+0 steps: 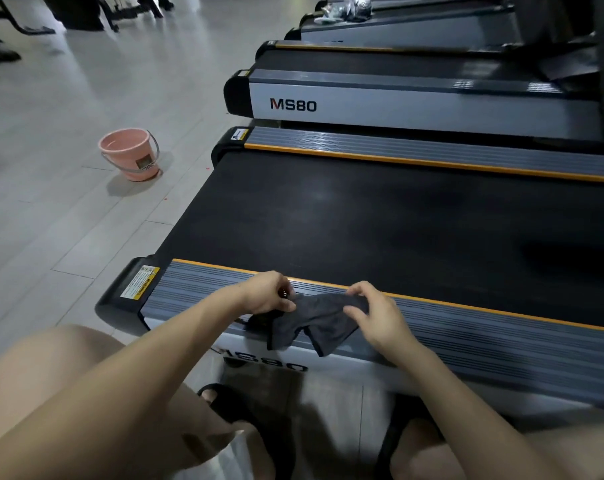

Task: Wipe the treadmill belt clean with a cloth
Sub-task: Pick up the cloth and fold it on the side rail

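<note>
Grey side rail (196, 289) beside one treadmill belt (380, 230), two hands (324, 304) pinching one dark cloth (314, 322).

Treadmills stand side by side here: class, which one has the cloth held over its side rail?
The nearest treadmill. Both hands, left hand and right hand, grip the dark cloth over its near side rail; the others' rails are bare.

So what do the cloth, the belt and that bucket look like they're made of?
Cloth: soft dark grey fabric, possibly microfibre; it droops and folds between the left hand and right hand. Treadmill belt: matte black, rubbery-looking, with faint sheen. Bucket: smooth pink plastic, apparently with a metal wire handle.
</note>
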A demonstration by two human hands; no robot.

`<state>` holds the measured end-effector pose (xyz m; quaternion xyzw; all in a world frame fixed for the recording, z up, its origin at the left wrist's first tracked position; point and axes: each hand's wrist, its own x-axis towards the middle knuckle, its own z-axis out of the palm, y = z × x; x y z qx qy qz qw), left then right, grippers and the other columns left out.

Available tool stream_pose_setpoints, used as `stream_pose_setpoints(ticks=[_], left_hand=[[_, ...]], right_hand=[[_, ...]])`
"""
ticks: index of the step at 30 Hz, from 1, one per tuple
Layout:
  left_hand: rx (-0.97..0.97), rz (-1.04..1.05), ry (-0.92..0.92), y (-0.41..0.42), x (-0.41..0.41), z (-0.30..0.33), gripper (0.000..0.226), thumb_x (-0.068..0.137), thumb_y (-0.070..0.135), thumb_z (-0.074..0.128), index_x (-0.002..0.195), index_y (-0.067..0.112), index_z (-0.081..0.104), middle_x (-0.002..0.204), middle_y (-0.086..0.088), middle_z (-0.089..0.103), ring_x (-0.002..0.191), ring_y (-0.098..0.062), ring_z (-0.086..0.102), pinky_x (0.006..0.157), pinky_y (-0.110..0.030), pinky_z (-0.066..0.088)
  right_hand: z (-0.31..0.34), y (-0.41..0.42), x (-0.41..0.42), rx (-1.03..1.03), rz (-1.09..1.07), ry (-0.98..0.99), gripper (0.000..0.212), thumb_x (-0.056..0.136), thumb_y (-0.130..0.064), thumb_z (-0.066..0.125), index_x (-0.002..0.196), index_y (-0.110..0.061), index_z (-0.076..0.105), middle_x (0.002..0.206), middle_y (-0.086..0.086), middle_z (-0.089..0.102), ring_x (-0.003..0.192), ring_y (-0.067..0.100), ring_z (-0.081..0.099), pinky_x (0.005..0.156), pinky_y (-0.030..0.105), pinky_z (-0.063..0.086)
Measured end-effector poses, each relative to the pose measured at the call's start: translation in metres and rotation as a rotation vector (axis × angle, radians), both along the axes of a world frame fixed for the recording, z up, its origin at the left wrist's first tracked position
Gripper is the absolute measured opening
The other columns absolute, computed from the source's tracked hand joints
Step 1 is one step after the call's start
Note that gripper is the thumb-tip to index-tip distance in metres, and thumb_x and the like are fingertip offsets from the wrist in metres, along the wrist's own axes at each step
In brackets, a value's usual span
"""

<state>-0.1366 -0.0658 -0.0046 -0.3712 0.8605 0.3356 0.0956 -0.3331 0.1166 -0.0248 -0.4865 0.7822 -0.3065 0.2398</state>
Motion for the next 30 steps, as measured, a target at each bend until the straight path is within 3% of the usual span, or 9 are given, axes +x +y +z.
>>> stream_pose_setpoints(ticks=[6,10,15,19,22,26,28,30], left_hand=[[0.010,0.104,0.202,-0.005,0.041,0.021,0.011,0.099,0.026,0.062,0.089,0.024,0.062,0.092,0.003,0.067,0.082,-0.012,0.057,0.075,-0.029,0.044],[0.000,0.177,0.360,-0.008,0.079,0.043,0.013,0.103,0.021,0.057,0.092,0.026,0.062,0.091,0.007,0.064,0.082,-0.007,0.055,0.080,-0.031,0.045],[-0.110,0.244,0.508,-0.012,0.126,0.067,0.012,0.101,0.018,0.061,0.094,0.026,0.065,0.089,0.004,0.069,0.085,-0.020,0.063,0.078,-0.031,0.049],[-0.099,0.298,0.595,-0.008,0.152,0.067,0.011,0.102,0.014,0.059,0.094,0.021,0.064,0.090,-0.002,0.069,0.082,-0.027,0.062,0.073,-0.032,0.051],[-0.150,0.303,0.602,-0.007,0.163,0.059,0.013,0.104,0.017,0.055,0.095,0.026,0.059,0.088,0.010,0.065,0.078,-0.010,0.058,0.074,-0.032,0.048],[-0.260,0.339,0.500,-0.012,0.164,0.050,0.010,0.107,0.025,0.045,0.100,0.028,0.052,0.080,0.021,0.060,0.065,0.001,0.055,0.055,-0.020,0.042],[-0.295,0.370,0.459,-0.023,0.162,0.039,0.012,0.106,0.024,0.046,0.098,0.030,0.053,0.082,0.018,0.061,0.073,0.003,0.056,0.058,-0.016,0.039],[-0.301,0.373,0.401,-0.040,0.159,0.024,0.017,0.105,0.021,0.049,0.093,0.032,0.054,0.090,0.013,0.063,0.084,-0.002,0.058,0.067,-0.022,0.038]], right_hand=[[0.022,0.003,0.011,-0.156,0.009,-0.222,0.021,0.090,-0.025,0.067,0.105,-0.036,0.060,0.095,-0.012,0.067,0.083,0.010,0.063,0.078,0.038,0.054],[0.043,-0.008,0.036,-0.224,0.054,-0.194,0.025,0.087,-0.024,0.070,0.105,-0.038,0.060,0.097,-0.010,0.067,0.060,0.003,0.048,0.062,0.023,0.043],[0.056,-0.025,0.074,-0.250,0.079,-0.294,0.034,0.078,-0.024,0.077,0.105,-0.040,0.062,0.093,-0.011,0.068,0.074,0.014,0.062,0.075,0.036,0.054],[0.061,-0.033,0.094,-0.302,0.092,-0.242,0.022,0.079,-0.021,0.077,0.093,-0.034,0.065,0.084,-0.021,0.065,0.077,0.004,0.058,0.074,0.027,0.047],[0.058,-0.038,0.104,-0.296,0.130,-0.270,0.018,0.083,-0.021,0.073,0.094,-0.029,0.062,0.089,-0.013,0.066,0.084,0.011,0.061,0.078,0.035,0.051],[0.046,-0.048,0.118,-0.237,0.135,-0.384,0.022,0.084,-0.029,0.070,0.104,-0.031,0.061,0.099,-0.004,0.065,0.079,0.037,0.060,0.074,0.049,0.053],[0.039,-0.059,0.123,-0.211,0.105,-0.397,0.021,0.084,-0.028,0.070,0.103,-0.033,0.061,0.104,-0.006,0.064,0.067,0.032,0.056,0.061,0.040,0.050],[0.030,-0.077,0.125,-0.164,0.063,-0.366,0.020,0.084,-0.024,0.071,0.098,-0.035,0.061,0.103,-0.008,0.064,0.061,0.017,0.050,0.057,0.028,0.042]])
